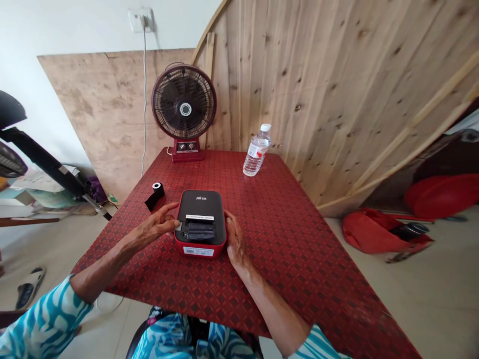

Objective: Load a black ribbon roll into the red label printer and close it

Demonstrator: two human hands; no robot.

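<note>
A small black-and-red printer point(201, 222) sits on the red patterned table point(284, 234) right in front of me. My left hand point(156, 227) rests against its left side, fingers spread and slightly bent, touching the edge near the front slot. My right hand point(234, 239) lies flat along the printer's right side, fingers extended. Neither hand grips anything. A black roll point(156, 193) with a loose strip of tape lies on the table just beyond my left hand.
A red table fan point(184, 110) stands at the far edge, its cord running up to a wall socket point(141, 20). A clear water bottle point(256, 150) stands far right. Wooden panels back the table. Red bags point(377, 230) lie on the floor at right; a black stand point(45, 159) at left.
</note>
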